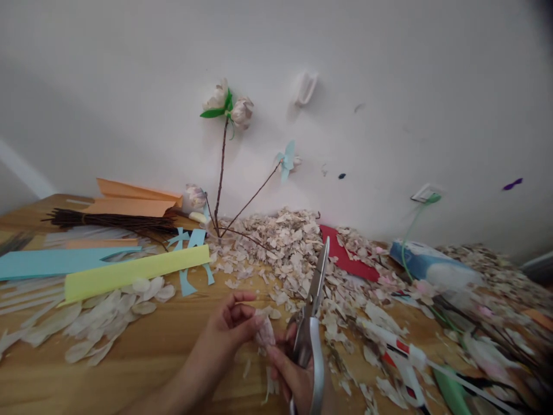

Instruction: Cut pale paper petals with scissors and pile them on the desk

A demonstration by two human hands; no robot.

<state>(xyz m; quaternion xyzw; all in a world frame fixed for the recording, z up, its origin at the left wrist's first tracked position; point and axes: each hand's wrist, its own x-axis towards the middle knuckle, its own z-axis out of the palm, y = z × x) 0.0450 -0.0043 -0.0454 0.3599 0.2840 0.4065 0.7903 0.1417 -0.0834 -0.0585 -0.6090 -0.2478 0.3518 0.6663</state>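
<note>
My left hand (231,325) pinches a pale, thin dried petal (265,332) between thumb and fingers, low in the middle of the view. My right hand (294,372) is closed round the handles of large metal scissors (318,346), whose blades point up and away and look shut. The right thumb and fingertips also touch the lower end of the petal. Under the hands, narrow pale scraps lie on the wooden table (164,351). A big heap of dried petals (289,236) spreads behind and right of the scissors.
Flowers on brown twigs (222,167) lean by the wall. To the left lie yellow paper (138,274), blue paper (56,262), orange paper (129,199), a twig bundle (108,220) and pale petals (112,317). Rightward are red paper (345,253), a glue gun (406,369) and a tissue pack (432,262).
</note>
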